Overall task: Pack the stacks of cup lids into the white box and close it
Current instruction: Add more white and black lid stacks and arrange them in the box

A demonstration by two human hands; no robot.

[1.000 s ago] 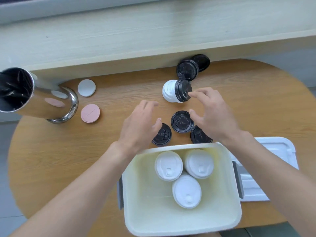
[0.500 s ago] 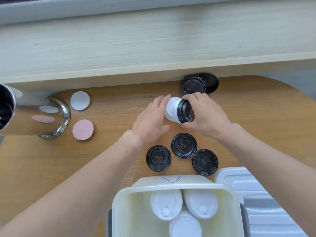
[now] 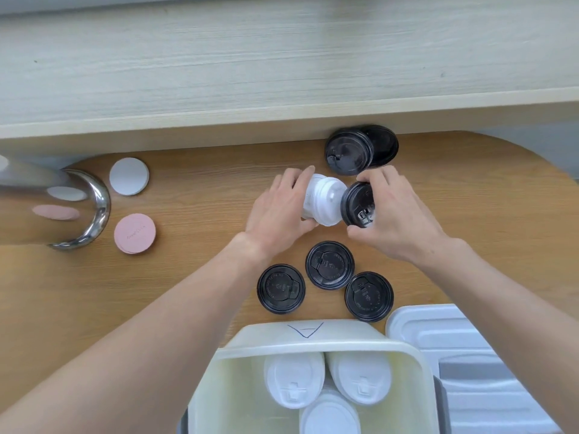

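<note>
Three flat black lids [image 3: 330, 265] — three white stacks [image 3: 294, 379] boxed — two coasters [image 3: 129, 176].

I see black lids [image 3: 329, 265] mid-frame — white lids [image 3: 294, 383] in the cream-white box [image 3: 313, 346] — pink disc [image 3: 135, 233] at left.

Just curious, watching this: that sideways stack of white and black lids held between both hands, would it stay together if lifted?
Probably only while squeezed. The left hand and right hand press on opposite ends of the lid stack, which suggests loose nested pieces. It looks like light, thin plastic. Lying on its side on the table, it might roll.
</note>
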